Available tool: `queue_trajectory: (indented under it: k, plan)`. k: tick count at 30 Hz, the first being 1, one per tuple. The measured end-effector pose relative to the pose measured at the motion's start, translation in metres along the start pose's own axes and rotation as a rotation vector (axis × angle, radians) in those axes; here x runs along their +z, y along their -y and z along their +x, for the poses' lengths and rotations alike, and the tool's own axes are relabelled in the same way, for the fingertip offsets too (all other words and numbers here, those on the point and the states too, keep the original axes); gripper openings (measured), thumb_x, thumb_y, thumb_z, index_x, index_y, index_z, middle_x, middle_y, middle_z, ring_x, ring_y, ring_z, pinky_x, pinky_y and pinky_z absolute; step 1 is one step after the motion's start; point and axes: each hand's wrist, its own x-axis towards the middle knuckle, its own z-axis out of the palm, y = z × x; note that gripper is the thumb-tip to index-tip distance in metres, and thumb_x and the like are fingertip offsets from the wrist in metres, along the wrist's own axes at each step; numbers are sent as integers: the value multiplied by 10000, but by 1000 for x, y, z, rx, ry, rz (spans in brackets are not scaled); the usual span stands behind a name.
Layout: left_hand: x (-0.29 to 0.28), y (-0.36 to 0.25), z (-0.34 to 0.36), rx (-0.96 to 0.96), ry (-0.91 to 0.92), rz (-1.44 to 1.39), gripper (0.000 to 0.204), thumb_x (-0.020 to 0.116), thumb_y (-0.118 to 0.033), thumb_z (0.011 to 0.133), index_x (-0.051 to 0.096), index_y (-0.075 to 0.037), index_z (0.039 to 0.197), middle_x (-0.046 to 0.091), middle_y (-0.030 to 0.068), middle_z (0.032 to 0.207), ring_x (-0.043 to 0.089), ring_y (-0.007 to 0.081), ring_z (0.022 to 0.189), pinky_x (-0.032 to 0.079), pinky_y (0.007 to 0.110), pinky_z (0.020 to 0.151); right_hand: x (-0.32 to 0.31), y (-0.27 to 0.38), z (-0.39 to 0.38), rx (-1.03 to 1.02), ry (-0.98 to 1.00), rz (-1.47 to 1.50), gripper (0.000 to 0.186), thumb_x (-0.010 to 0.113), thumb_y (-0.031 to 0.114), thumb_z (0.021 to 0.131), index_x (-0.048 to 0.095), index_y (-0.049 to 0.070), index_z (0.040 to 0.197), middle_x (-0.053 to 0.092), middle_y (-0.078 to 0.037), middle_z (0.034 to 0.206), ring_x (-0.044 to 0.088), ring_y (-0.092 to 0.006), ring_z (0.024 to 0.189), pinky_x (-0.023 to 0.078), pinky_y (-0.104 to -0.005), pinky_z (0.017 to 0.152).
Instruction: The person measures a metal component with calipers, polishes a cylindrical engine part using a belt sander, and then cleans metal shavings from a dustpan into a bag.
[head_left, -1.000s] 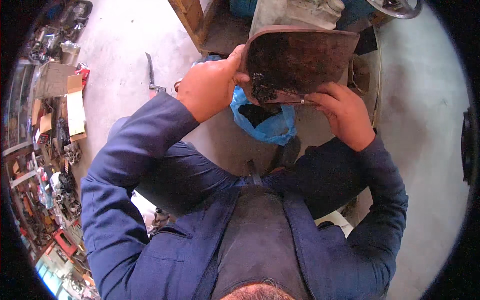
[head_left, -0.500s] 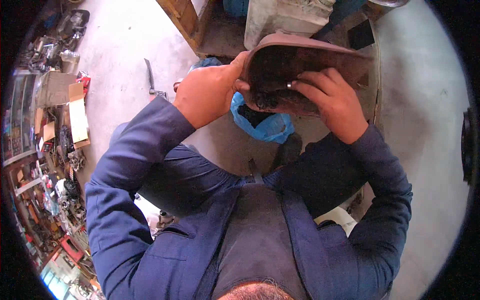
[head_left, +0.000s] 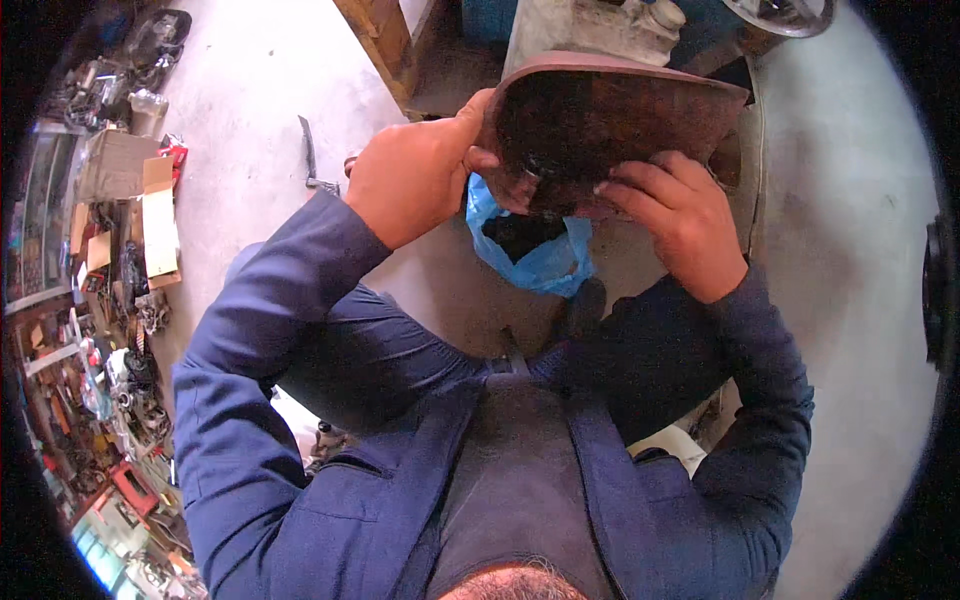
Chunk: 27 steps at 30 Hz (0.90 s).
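Note:
A reddish-brown, deep trough-shaped tray [head_left: 600,115] is tilted up before me, its inside dark and stained, with black greasy matter near the lower left. My left hand [head_left: 415,180] is closed on the tray's left rim, thumb at the inner side. At the lower right of the tray, my right hand [head_left: 680,215] has its fingers bent and together over the near wall. Something small and pale shows at its fingertips, too small to make out. Beneath the tray sits an open blue plastic bag [head_left: 545,270] with dark stuff inside.
A dirty whitish plastic canister [head_left: 570,35] stands beyond the tray, beside a wooden frame [head_left: 375,40]. A dark-handled tool [head_left: 307,145] lies on the floor at left. Opened cardboard boxes [head_left: 158,220] and piles of parts line the far left. A round metal-rimmed thing [head_left: 790,20] is at top right.
The tray has tipped so more of its inside faces me. My right hand has moved slightly down and right, from inside the tray to its near wall; the left keeps its grip.

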Motion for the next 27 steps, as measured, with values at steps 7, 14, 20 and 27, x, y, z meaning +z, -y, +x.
queue_trajectory:
  k: [7, 14, 20, 27]
  plan:
    - [-8, -5, -2, -15, 4, -9, 656, 623, -103, 857, 384, -115, 1467, 735, 132, 903, 710, 367, 790, 552, 490, 632, 0, 4, 8, -88, -99, -67, 332, 603, 176, 786, 719, 128, 1094, 672, -36, 1140, 615, -256, 1004, 527, -392, 808]
    - [-9, -5, -3, 4, -11, 26, 640, 622, -108, 864, 390, -136, 1460, 739, 119, 904, 713, 362, 794, 551, 486, 625, -1, 4, 8, -86, -113, -88, 356, 613, 172, 780, 713, 121, 1118, 669, -32, 1142, 611, -251, 1002, 516, -391, 804]
    - [-7, 0, -5, 27, -58, -56, 640, 620, -94, 859, 401, -150, 1457, 743, 105, 914, 717, 354, 809, 553, 481, 627, -3, 3, -1, -58, -75, -74, 359, 621, 163, 773, 717, 129, 1117, 678, -34, 1116, 612, -245, 959, 510, -387, 768]
    - [-10, -2, -5, 35, -33, -29, 681, 619, -65, 847, 388, -146, 1482, 741, 95, 932, 719, 338, 821, 554, 466, 639, -4, 8, 4, -66, -113, -81, 351, 602, 169, 794, 716, 135, 1125, 669, -38, 1165, 616, -238, 1013, 519, -378, 809]
